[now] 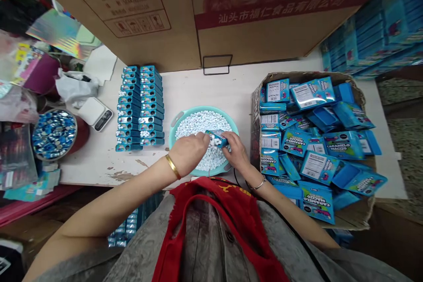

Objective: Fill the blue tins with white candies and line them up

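Over a teal basin [175,124] full of small white candies [202,123], both my hands hold one small blue box [216,137] with white candies showing in its open side. My left hand [188,153], with a gold bangle on the wrist, has its fingers curled at the box's left end. My right hand [235,150] grips the right end. Two neat rows of filled blue boxes [140,108] stand to the left of the basin.
A cardboard carton [358,211] on the right holds a heap of flat blue boxes. Large cardboard cartons [185,13] line the back. On the left are a small scale [95,114], a round tin of blue pieces [54,134] and plastic bags.
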Motion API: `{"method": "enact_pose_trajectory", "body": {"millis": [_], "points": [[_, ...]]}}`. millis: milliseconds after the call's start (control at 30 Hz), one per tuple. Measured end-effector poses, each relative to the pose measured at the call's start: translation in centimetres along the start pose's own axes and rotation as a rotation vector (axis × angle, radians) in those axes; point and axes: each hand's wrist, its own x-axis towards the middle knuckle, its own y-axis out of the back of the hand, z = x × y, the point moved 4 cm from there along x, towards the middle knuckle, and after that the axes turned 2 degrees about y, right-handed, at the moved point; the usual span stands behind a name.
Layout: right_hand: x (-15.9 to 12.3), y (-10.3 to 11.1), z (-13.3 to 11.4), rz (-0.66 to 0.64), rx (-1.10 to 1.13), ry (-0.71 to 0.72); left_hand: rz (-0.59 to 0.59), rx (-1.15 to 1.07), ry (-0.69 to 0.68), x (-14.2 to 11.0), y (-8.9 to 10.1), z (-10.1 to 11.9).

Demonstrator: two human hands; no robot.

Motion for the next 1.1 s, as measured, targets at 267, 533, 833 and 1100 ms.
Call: {"method": "enact_pose_trajectory", "body": {"millis": [267, 533, 833, 1100], "points": [[-0.3, 0.5, 0.6, 0.037, 0.058, -0.063, 0.101, -0.046, 0.035, -0.8, -1.1, -2.7], [-0.5, 2.8, 2.0, 0.11, 0.033, -0.138, -0.046, -0.323, 0.152, 5.1, -17.0, -7.4], [-0.4, 3.4, 2.2, 0.173, 0.033, -0.227, 0.023, -0.568, -0.019, 10.1, -19.3, -1.6], [-0.4, 3.2, 2.4, 0.147, 0.024, -0.201, 0.144, -0.664, -0.168, 3.4, -13.9, -4.5]]}}
